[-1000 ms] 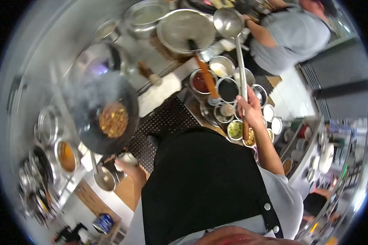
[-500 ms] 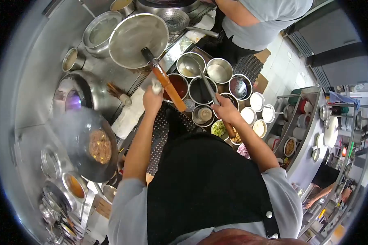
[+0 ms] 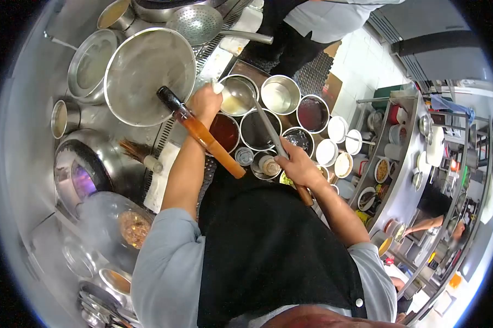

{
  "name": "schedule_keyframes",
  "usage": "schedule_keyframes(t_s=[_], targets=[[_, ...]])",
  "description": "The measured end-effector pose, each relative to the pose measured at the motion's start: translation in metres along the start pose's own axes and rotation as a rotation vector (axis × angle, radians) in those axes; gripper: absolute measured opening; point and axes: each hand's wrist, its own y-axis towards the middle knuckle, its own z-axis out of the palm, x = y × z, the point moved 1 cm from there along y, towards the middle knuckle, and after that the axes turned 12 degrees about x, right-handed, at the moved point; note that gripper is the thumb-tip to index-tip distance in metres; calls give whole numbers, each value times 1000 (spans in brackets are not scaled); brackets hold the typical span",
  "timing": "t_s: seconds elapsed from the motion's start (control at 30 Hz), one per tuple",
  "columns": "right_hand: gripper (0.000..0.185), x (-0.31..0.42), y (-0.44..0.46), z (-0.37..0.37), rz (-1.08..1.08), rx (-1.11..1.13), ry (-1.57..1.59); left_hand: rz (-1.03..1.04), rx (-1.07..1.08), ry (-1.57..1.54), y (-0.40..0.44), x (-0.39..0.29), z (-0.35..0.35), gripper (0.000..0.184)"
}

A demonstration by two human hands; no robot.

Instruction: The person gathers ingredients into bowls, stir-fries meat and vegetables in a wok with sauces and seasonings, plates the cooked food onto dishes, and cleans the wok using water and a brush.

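My right hand (image 3: 302, 167) is wrapped round the shaft of a ladle (image 3: 269, 130) whose brown wooden end sticks out below my fist. The ladle's bowl sits in a metal pot (image 3: 239, 111) of pale liquid. My left hand (image 3: 205, 105) is closed beside that pot, with a small white thing (image 3: 217, 87) poking out that looks like bunched cloth. Above my left wrist passes a wooden handle (image 3: 207, 139) with a dark end, over the rim of a large round strainer (image 3: 148, 74). A steaming wok (image 3: 104, 221) at lower left holds browned food (image 3: 134, 228).
Several pots of dark sauces (image 3: 260, 131) and white bowls (image 3: 327, 152) stand round my right hand. A perforated skimmer (image 3: 194, 24) and a brush (image 3: 140, 154) lie on the left counter. A co-worker (image 3: 326, 21) stands at the top; shelves (image 3: 399, 126) are on the right.
My view has shifted, so the strainer and wok appear further left. My left hand has moved away from the wok to beside the pot. The ladle's bowl is still in the pot.
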Motion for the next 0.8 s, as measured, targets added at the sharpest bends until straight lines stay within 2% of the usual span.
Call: schedule_keyframes(t_s=[0.1, 0.13, 0.3, 0.4, 0.53, 0.7, 0.8], targets=[[67, 1, 2, -1, 8, 0, -3, -29, 80, -63, -13, 10, -9, 46], [67, 2, 2, 0, -1, 10, 11, -75, 165, -92, -20, 2, -22, 38], [67, 7, 9, 7, -4, 19, -68, -64, 254, -141, -7, 15, -20, 41], [66, 19, 5, 12, 84, 41, -140, -75, 326, -152, -8, 20, -22, 42], [68, 20, 7, 19, 84, 4, -71, -21, 386, -231, -10, 16, -33, 43], [67, 32, 12, 21, 87, -20, 30, -63, 454, -195, -10, 15, -37, 45], [64, 47, 14, 18, 153, 61, 85, -7, 522, -213, -6, 24, -32, 46]])
